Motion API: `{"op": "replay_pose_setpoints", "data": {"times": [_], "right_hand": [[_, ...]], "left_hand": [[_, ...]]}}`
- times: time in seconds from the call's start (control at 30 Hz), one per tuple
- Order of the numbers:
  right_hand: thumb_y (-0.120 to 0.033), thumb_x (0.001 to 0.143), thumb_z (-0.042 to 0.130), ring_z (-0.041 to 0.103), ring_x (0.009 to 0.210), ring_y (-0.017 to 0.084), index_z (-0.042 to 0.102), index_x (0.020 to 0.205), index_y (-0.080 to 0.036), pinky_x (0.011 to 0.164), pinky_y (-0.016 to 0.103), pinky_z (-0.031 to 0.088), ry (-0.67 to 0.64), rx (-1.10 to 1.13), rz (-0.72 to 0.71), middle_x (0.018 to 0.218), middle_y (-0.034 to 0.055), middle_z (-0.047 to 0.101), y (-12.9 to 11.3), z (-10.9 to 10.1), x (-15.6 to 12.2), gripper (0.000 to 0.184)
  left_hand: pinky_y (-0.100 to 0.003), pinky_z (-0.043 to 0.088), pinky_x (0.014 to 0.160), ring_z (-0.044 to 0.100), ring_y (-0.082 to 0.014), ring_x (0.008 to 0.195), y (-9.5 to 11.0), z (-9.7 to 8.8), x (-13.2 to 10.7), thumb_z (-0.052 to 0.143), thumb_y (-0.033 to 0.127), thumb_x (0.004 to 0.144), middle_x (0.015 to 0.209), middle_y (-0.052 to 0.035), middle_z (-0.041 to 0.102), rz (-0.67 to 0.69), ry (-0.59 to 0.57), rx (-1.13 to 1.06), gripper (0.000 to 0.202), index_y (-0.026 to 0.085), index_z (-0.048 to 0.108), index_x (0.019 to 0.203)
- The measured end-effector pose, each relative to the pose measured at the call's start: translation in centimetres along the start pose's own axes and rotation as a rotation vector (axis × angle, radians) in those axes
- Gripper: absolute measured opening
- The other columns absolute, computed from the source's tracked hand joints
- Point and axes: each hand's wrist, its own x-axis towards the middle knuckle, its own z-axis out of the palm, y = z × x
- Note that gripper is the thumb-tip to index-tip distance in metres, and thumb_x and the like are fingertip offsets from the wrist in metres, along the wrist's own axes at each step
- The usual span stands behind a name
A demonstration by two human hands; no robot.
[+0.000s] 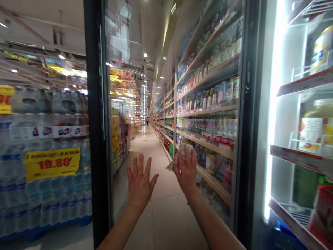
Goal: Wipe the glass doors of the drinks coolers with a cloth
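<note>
A glass fridge door (pixel 125 104) with a black frame stands swung open in front of me. My left hand (pixel 140 180) lies flat against the glass with its fingers spread. My right hand (pixel 186 170) is closed round a crumpled white cloth (pixel 179 156) and presses it on the glass a little higher and to the right. Through the glass I see a long shop aisle.
The lit fridge interior (pixel 299 152) on the right holds wire shelves with jars and bottles. Stacked packs of water bottles (pixel 47 187) with a yellow price sign (pixel 52 162) stand at the left. Long shelves of goods (pixel 205 114) run down the aisle's right side.
</note>
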Motion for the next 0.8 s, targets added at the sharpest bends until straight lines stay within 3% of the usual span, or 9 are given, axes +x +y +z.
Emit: {"op": "replay_pose_setpoints", "data": {"times": [0.1,0.23,0.27,0.33,0.43,0.5,0.6,0.7,0.8], "right_hand": [[-0.02,0.085,0.048,0.02,0.136,0.029,0.045,0.131,-0.029,0.104,0.055,0.032,0.032,-0.078,0.05,0.146,0.0045,0.029,3.7,-1.4,-1.0,0.046],[-0.023,0.088,0.04,0.025,0.134,0.031,0.035,0.138,-0.021,0.102,0.059,0.031,0.242,-0.193,0.327,0.145,0.0129,0.029,10.3,-3.7,-1.7,0.05],[-0.022,0.088,0.039,0.024,0.134,0.032,0.033,0.139,-0.019,0.101,0.06,0.031,0.267,-0.2,0.352,0.145,0.0143,0.029,10.4,-3.7,-1.7,0.051],[-0.02,0.088,0.037,0.02,0.136,0.032,0.028,0.141,-0.019,0.102,0.061,0.03,0.218,-0.163,0.299,0.145,0.0139,0.029,8.2,-3.0,-1.8,0.053],[-0.013,0.087,0.036,0.016,0.137,0.029,0.027,0.141,-0.024,0.104,0.057,0.031,0.034,-0.028,0.055,0.145,0.0083,0.031,2.5,-1.2,-2.3,0.056],[-0.011,0.086,0.039,0.019,0.137,0.027,0.031,0.139,-0.027,0.105,0.052,0.033,-0.048,0.023,-0.096,0.143,0.0048,0.036,0.7,-0.6,-2.7,0.056],[-0.011,0.085,0.042,0.022,0.136,0.026,0.035,0.136,-0.029,0.105,0.05,0.033,-0.035,-0.029,-0.102,0.142,0.0032,0.037,3.5,-1.7,-3.6,0.055],[-0.015,0.087,0.039,0.02,0.136,0.029,0.034,0.138,-0.023,0.103,0.058,0.031,0.126,-0.143,0.2,0.146,0.0094,0.029,8.9,-3.6,-4.3,0.052],[-0.018,0.088,0.037,0.018,0.136,0.032,0.035,0.138,-0.018,0.103,0.063,0.026,0.219,-0.188,0.416,0.147,0.0137,0.025,9.8,-3.7,-4.4,0.05]], "left_hand": [[-0.061,0.024,0.103,0.014,-0.0329,0.137,-0.2,0.0,-0.2,0.049,0.034,0.086,0.147,-0.0159,0.021,0.013,0.0,0.002,0.064,0.02,0.021,0.142],[-0.06,0.025,0.104,0.014,-0.0336,0.137,0.1,0.1,-0.4,0.049,0.034,0.086,0.147,-0.0166,0.02,0.004,0.003,0.011,0.064,0.019,0.022,0.142],[-0.06,0.025,0.103,0.014,-0.0336,0.137,0.1,0.2,-0.4,0.049,0.034,0.086,0.147,-0.0165,0.02,0.001,0.002,0.013,0.064,0.019,0.021,0.142],[-0.059,0.026,0.103,0.015,-0.0334,0.137,0.2,0.3,-0.5,0.048,0.034,0.086,0.147,-0.0161,0.02,-0.004,0.003,0.02,0.064,0.02,0.02,0.142],[-0.06,0.026,0.103,0.016,-0.0335,0.137,0.0,0.3,-0.6,0.049,0.034,0.086,0.148,-0.0155,0.02,-0.002,-0.011,0.024,0.066,0.022,0.018,0.142],[-0.06,0.026,0.103,0.016,-0.0334,0.137,-0.2,0.3,-0.7,0.05,0.034,0.086,0.147,-0.0155,0.022,0.007,-0.009,0.02,0.067,0.022,0.017,0.143],[-0.06,0.026,0.103,0.015,-0.0335,0.137,-0.3,0.2,-0.7,0.05,0.033,0.086,0.147,-0.016,0.022,0.025,-0.005,0.015,0.068,0.021,0.016,0.143],[-0.06,0.026,0.103,0.016,-0.0337,0.136,-0.2,0.2,-0.9,0.05,0.032,0.086,0.147,-0.0161,0.021,0.023,-0.004,0.019,0.066,0.02,0.018,0.142],[-0.059,0.025,0.104,0.015,-0.0328,0.137,0.1,0.4,-1.0,0.048,0.031,0.086,0.147,-0.0153,0.022,0.007,0.006,0.027,0.063,0.02,0.021,0.142]]}}
